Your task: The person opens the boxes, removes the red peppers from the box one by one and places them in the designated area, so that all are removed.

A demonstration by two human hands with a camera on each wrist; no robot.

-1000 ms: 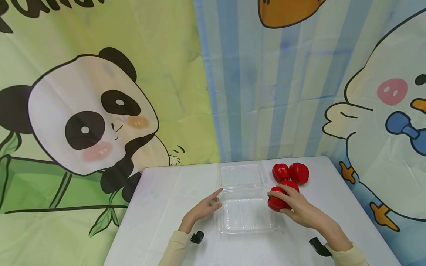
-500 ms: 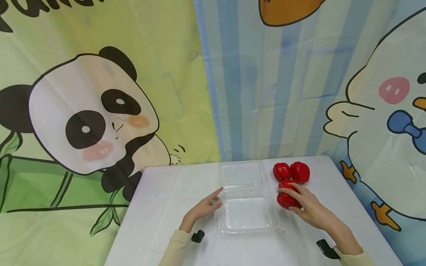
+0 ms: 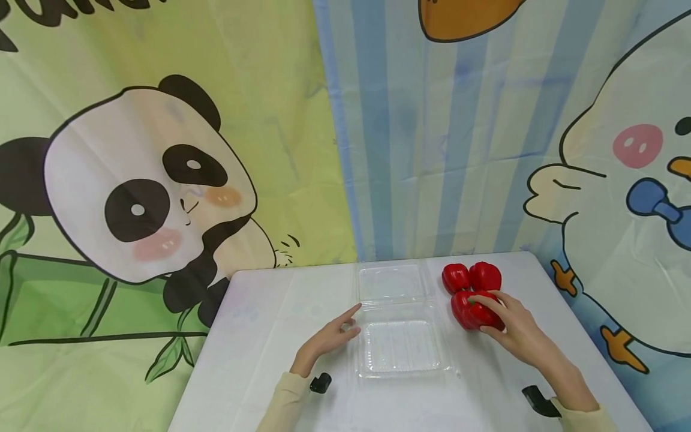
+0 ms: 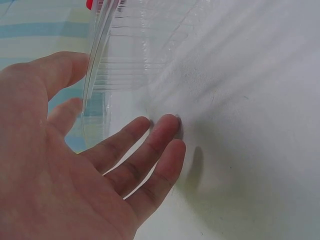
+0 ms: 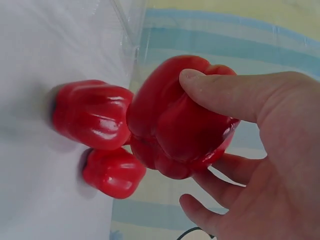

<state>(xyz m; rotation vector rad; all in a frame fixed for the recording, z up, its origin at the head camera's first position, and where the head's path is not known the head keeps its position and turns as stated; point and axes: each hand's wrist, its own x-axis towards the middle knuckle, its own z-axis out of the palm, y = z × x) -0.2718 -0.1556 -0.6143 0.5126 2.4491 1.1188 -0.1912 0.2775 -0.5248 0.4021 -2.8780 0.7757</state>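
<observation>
My right hand (image 3: 518, 330) grips a glossy red bell pepper (image 5: 175, 120), its thumb across one side and fingers on the other. A green stem shows on that pepper in the head view. Close behind and left of it sits another red pepper (image 3: 461, 305), partly hidden by the held one. My left hand (image 3: 328, 340) lies beside the left edge of a clear plastic clamshell box (image 3: 402, 345), fingers loosely spread. In the left wrist view its thumb (image 4: 70, 67) rests at the box's rim, while several fingertips hang just over the white table.
Two more red peppers, one on the left (image 3: 456, 278) and one on the right (image 3: 484, 276), sit at the back right of the white table (image 3: 291, 300). The box's lid (image 3: 391, 284) lies open toward the back edge. Cartoon-printed curtains (image 3: 291, 132) hang behind.
My right hand has moved rightward, away from the box, with the pepper in its grip, and the pepper's stem has turned more into view. The left hand stays in place.
</observation>
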